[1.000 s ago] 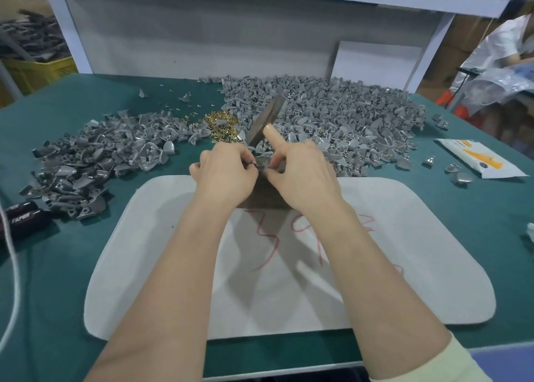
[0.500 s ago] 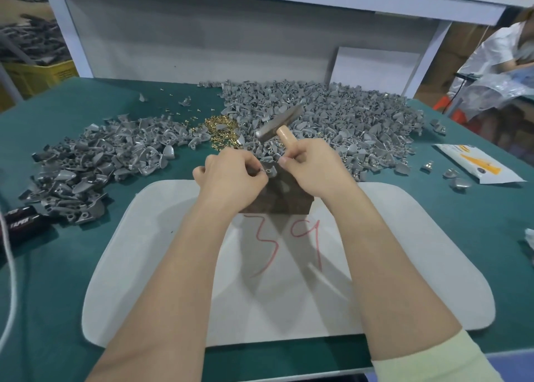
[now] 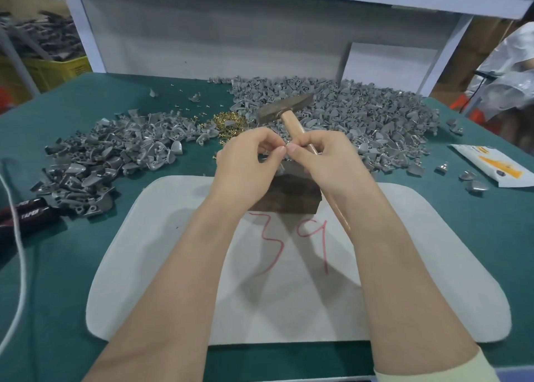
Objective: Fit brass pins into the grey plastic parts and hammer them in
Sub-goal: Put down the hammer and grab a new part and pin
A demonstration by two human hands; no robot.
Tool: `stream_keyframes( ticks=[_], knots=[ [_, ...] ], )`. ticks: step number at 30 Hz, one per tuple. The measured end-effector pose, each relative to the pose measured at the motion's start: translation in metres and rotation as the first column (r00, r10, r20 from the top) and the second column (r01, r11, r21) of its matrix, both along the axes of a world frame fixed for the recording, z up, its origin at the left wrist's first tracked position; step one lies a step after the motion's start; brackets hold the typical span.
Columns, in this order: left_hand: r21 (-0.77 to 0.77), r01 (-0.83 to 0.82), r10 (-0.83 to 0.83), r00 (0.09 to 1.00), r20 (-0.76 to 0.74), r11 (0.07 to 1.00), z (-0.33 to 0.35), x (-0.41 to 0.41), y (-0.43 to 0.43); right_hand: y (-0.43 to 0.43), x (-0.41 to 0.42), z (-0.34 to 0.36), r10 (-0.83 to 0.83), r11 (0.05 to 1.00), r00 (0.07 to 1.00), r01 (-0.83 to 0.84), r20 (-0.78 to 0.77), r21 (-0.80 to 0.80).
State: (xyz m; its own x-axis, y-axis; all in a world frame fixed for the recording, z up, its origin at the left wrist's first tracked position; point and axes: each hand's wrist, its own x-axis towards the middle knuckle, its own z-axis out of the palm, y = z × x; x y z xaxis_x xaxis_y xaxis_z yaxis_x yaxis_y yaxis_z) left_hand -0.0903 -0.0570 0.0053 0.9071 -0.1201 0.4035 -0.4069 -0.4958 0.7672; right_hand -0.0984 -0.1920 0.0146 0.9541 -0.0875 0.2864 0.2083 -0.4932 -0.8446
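Head-worn view, forward and down; close over left hand, right hand

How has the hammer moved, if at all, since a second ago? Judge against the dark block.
Yes. The hammer in the right hand has swung from steeply tilted to nearly level, its head still beyond the dark block.

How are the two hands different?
The right hand grips the hammer by its wooden handle; the left hand holds no tool. The left hand pinches a small grey part; the right hand seems only to touch it with a fingertip. Both have curled fingers and meet fingertip to fingertip above the dark block.
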Motion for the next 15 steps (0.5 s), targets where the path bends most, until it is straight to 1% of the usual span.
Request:
stream_keyframes(
  ticks=[4,8,10,12,13,15],
  knots=[
    [-0.012,-0.006,0.006,1.0,-0.009,1.0,0.001,0.0,-0.001,0.003,-0.001,0.0,-0.021,0.997,1.0,0.022,-0.006,0.072],
    [0.043,-0.098,0.098,0.995,0.01,0.994,0.002,0.001,0.005,0.003,0.001,-0.003,-0.065,0.998,0.998,0.065,-0.002,0.008],
    [0.155,-0.149,0.148,0.989,0.023,0.976,0.001,0.003,0.008,0.001,0.005,-0.005,-0.106,0.994,0.994,0.106,0.0,-0.022],
    [0.326,-0.196,0.182,0.981,0.073,0.925,-0.002,0.005,0.009,-0.002,0.008,-0.007,-0.151,0.988,0.988,0.151,0.0,-0.021],
    [0.401,-0.202,0.178,0.979,0.099,0.894,-0.003,0.006,0.007,-0.004,0.009,-0.008,-0.169,0.985,0.986,0.169,0.003,-0.027],
    [0.483,-0.195,0.151,0.98,0.13,0.854,-0.004,0.005,0.003,-0.007,0.009,-0.009,-0.19,0.98,0.982,0.191,0.02,-0.053]
  ],
)
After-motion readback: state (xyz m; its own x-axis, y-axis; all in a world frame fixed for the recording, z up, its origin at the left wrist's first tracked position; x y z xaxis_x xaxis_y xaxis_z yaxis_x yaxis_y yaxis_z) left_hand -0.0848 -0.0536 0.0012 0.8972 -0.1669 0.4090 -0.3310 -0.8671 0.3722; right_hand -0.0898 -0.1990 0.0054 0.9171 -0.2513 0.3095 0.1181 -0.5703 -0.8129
